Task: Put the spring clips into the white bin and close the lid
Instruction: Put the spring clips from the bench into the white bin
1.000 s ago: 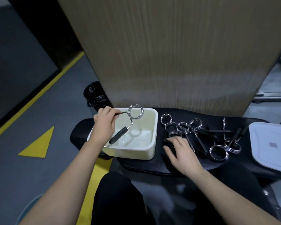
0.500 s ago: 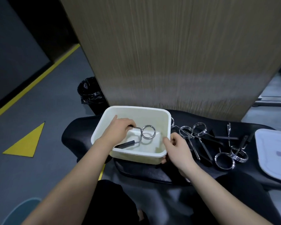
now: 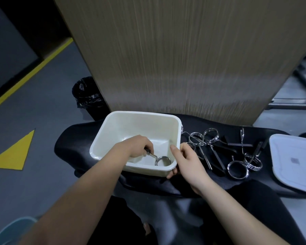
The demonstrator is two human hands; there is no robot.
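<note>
One spring clip [image 3: 162,159] sits low inside the white bin [image 3: 113,126], its coil near the bin's front wall, and the left hand [image 3: 137,146] pinches its black handle with fingers curled tight. The right hand [image 3: 187,159] clasps the bin's near right corner, thumb over the rim and fingers underneath. The bin rests on a black padded bench [image 3: 72,144]. Just right of it lies a pile of loose clips [image 3: 219,149], and beyond them the white lid [image 3: 293,160], well apart from the bin.
</note>
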